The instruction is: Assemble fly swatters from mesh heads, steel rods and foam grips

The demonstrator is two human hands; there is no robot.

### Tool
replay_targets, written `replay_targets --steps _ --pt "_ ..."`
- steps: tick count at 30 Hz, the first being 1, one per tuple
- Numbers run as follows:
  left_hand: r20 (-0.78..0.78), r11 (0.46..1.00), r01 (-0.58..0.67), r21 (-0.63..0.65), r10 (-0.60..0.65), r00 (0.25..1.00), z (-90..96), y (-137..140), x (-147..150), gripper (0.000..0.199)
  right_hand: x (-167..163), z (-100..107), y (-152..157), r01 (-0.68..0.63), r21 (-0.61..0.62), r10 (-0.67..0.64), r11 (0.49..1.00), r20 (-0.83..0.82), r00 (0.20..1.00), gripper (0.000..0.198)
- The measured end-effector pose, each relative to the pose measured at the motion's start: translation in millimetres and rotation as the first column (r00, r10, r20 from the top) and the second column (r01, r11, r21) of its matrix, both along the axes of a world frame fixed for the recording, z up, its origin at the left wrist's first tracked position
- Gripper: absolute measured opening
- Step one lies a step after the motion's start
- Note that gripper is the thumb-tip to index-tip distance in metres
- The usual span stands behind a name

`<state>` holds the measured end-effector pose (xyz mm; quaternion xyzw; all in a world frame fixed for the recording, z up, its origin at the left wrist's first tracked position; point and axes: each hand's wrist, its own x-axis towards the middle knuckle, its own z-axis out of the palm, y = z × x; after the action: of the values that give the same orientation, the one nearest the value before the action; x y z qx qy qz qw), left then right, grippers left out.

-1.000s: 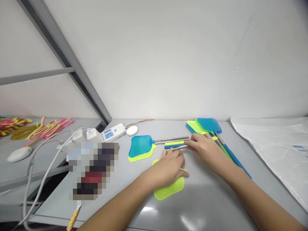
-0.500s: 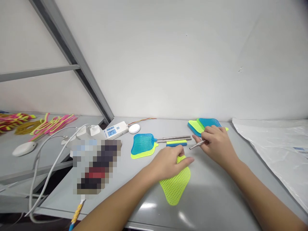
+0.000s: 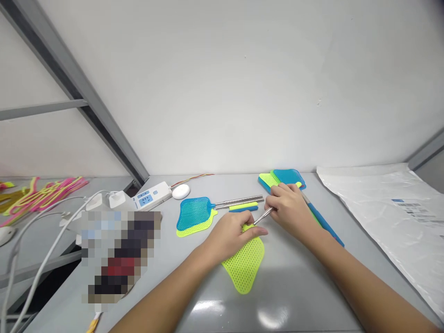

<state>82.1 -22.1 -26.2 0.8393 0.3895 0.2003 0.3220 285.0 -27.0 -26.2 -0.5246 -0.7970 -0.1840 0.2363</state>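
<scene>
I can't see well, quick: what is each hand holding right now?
Left hand: fingers closed on the neck of the yellow swatter head.
Right hand: fingers closed on the thin metal rod, its tip at that neck.

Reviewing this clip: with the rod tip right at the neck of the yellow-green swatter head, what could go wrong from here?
1. The right hand holds the thin metal rod near its far end, so the tip may wander and miss the neck of the yellow-green swatter head.
2. The left hand pins that head only at its top; the mesh could pivot on the smooth table.
3. The finished swatters lie close by and might get knocked.
</scene>
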Motion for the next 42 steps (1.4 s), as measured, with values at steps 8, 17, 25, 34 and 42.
replay_targets --steps 8,17,25,34,42 --pt "0.03 1.0 -0.017 -0.021 0.017 0.999 3.7 1 -2 0.042 5 2 -1 0.032 0.019 -0.033 0.999 0.056 0.998 0.021" --pt "0.007 1.0 0.014 -0.026 -0.014 1.0 5.5 0 -3 0.042 3 2 -1 0.046 0.004 -0.046 0.999 0.059 0.997 0.021" --pt "-0.018 1.0 0.018 -0.014 -0.018 1.0 5.3 1 -4 0.045 1 4 -3 0.061 0.017 -0.062 0.998 0.108 0.992 0.021" --pt "-0.098 0.999 0.048 -0.011 -0.049 0.994 7.1 4 -9 0.049 -7 6 -10 0.086 0.021 -0.089 0.996 0.205 0.975 0.02" --pt "-0.133 0.995 0.089 -0.034 -0.093 0.987 10.0 3 -11 0.044 -16 8 -17 0.12 -0.063 -0.104 0.991 0.221 0.97 0.021"
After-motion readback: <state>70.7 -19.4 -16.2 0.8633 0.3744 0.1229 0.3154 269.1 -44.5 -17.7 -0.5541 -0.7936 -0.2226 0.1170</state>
